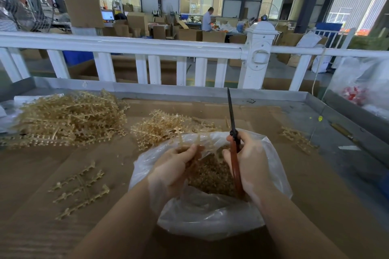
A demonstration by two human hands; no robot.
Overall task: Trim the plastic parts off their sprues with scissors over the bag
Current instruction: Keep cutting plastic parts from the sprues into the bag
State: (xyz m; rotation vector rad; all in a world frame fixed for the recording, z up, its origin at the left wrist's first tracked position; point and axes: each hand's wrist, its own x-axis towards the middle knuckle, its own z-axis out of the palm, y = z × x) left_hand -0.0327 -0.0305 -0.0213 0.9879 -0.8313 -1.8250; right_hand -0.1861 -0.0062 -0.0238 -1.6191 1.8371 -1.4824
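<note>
Tan trimmed parts (210, 174) already fill much of the bag (210, 223), yet two heaps of sprues (69, 118) beyond it and a few loose ones to its left suggest plenty remains. Over the bag, the left hand (174, 166) curls round one sprue while the right hand (250, 162) grips the scissors (233, 145), blades together, long axis pointing away toward the white railing (126, 46).

Clear glossy plastic bag (210, 216); matt brown cardboard tabletop (63, 216).
</note>
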